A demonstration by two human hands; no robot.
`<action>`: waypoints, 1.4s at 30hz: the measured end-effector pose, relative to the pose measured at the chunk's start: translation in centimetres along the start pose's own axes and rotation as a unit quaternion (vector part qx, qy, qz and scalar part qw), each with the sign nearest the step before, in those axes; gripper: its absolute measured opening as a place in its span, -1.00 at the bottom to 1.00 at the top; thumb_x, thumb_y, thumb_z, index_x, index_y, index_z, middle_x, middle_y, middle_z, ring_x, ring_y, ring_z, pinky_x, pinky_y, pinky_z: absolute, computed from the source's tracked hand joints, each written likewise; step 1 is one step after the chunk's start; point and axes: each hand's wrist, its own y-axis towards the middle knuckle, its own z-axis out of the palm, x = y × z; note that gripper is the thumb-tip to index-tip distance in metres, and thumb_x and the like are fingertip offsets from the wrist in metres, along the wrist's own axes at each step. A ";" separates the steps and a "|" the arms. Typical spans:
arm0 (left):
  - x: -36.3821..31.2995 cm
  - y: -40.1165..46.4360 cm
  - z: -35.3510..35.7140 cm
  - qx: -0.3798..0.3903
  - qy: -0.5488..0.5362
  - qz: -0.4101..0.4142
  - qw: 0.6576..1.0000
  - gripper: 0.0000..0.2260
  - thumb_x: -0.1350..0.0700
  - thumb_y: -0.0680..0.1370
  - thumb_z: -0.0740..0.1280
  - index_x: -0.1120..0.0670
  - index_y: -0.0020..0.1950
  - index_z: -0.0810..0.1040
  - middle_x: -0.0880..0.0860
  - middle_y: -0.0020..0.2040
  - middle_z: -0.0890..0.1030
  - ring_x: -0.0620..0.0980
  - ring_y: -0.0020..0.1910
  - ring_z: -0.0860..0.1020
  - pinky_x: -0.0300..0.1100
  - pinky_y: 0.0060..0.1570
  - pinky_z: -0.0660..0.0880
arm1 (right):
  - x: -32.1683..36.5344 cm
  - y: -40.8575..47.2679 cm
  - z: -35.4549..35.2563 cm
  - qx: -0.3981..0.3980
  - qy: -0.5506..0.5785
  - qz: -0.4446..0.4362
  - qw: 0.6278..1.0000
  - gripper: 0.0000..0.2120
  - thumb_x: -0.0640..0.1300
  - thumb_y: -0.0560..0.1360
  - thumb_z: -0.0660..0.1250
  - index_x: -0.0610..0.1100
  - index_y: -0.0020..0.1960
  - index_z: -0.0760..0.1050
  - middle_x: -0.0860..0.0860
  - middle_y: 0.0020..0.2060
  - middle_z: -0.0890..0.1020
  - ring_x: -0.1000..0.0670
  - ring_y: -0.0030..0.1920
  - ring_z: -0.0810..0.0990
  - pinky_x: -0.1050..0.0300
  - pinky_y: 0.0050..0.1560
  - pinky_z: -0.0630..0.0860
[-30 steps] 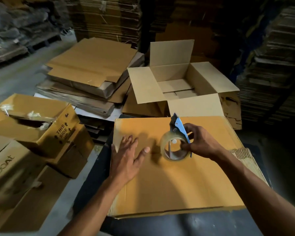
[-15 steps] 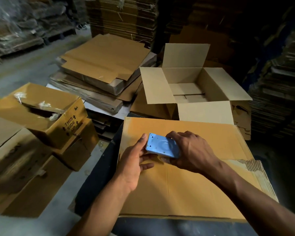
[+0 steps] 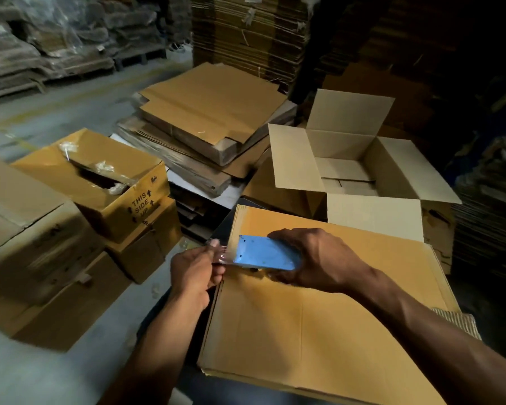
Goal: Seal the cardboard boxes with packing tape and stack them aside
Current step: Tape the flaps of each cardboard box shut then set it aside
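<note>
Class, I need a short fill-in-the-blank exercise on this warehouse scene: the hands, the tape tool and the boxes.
1. The right hand grips a ____ plastic tape dispenser.
2. The left hand pinches the free end of the clear ____.
3. Both hands work above a ____ brown cardboard box.
4. Beyond it, the pale cardboard box has its flaps ____.

Missing words: blue; tape; flattened; open

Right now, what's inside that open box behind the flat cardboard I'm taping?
The open box looks empty: only its own folded bottom flaps show, meeting at a dark seam. The near inner corner is hidden by the near flap, so anything small there cannot be seen.
</note>
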 end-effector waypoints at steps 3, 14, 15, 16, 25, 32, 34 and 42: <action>1.2 1.7 -2.3 -0.028 0.013 -0.009 0.999 -0.82 0.05 0.57 0.49 0.17 -0.01 0.71 0.04 -0.30 0.72 -0.13 -0.48 0.52 -0.29 -0.55 0.43 | -0.8 0.0 0.4 0.043 -0.037 0.005 0.998 -0.31 0.33 0.44 0.46 0.15 0.48 0.36 0.16 0.19 0.60 0.10 0.12 0.55 0.10 -0.04 0.61; 3.8 4.4 -2.7 -0.043 0.045 -0.014 0.998 -0.84 0.05 0.62 0.43 0.10 -0.05 0.72 -0.01 -0.19 0.75 -0.06 -0.27 0.59 -0.17 -0.34 0.40 | -1.0 3.2 4.3 0.079 -0.061 0.000 0.995 -0.37 0.22 0.44 0.52 0.06 0.42 0.45 0.12 0.15 0.64 0.09 0.07 0.61 0.21 -0.09 0.59; 4.2 4.6 -2.7 -0.038 0.042 -0.013 0.998 -0.84 0.05 0.62 0.43 0.10 -0.07 0.72 0.02 -0.18 0.75 -0.06 -0.27 0.58 -0.18 -0.33 0.40 | -1.1 3.4 4.4 0.082 -0.059 0.000 0.995 -0.39 0.22 0.43 0.52 0.07 0.41 0.46 0.13 0.15 0.65 0.11 0.07 0.62 0.20 -0.07 0.62; 4.6 4.8 -2.7 -0.030 0.040 -0.012 0.999 -0.83 0.06 0.62 0.43 0.09 -0.10 0.73 0.04 -0.18 0.75 -0.06 -0.28 0.57 -0.18 -0.31 0.41 | -1.2 3.6 4.5 0.086 -0.058 0.000 0.995 -0.40 0.22 0.43 0.53 0.07 0.39 0.46 0.13 0.14 0.66 0.12 0.07 0.63 0.20 -0.06 0.64; 8.7 6.1 -1.5 0.025 0.023 -0.059 0.998 -0.82 -0.08 0.60 0.44 -0.07 -0.17 0.73 -0.06 -0.22 0.74 -0.02 -0.08 0.72 -0.02 0.05 0.65 | -1.0 4.7 5.5 0.115 -0.083 0.020 0.990 -0.45 0.29 0.42 0.49 0.19 0.34 0.45 0.18 0.00 0.64 0.13 -0.03 0.67 0.20 -0.16 0.67; 9.5 6.1 -1.0 0.017 0.036 -0.055 0.998 -0.77 -0.15 0.57 0.45 -0.01 0.00 0.74 -0.06 -0.10 0.74 -0.01 -0.02 0.70 -0.01 0.12 0.63 | 0.3 5.0 6.4 0.113 -0.116 0.023 0.987 -0.44 0.40 0.39 0.31 0.15 0.29 0.46 0.14 -0.08 0.64 0.10 -0.15 0.67 0.11 -0.26 0.68; 9.8 6.5 -1.6 0.012 0.050 -0.098 0.994 -0.63 -0.18 0.53 0.49 -0.03 0.26 0.64 -0.04 0.14 0.67 0.02 0.16 0.63 -0.04 0.22 0.56 | 0.4 4.8 6.6 0.108 -0.125 0.026 0.986 -0.39 0.33 0.38 0.43 0.09 0.34 0.50 0.13 -0.09 0.62 0.08 -0.18 0.65 0.10 -0.30 0.65; 8.9 4.9 -2.5 0.054 -0.065 0.104 0.991 -0.68 -0.07 0.69 0.29 -0.09 0.44 0.53 -0.18 0.34 0.56 -0.34 0.32 0.50 -0.41 0.26 0.44 | 1.7 5.9 6.0 0.171 -0.270 -0.049 0.946 -0.12 0.34 0.34 0.49 0.12 0.57 0.28 -0.03 0.36 0.49 -0.11 0.23 0.54 -0.06 0.05 0.64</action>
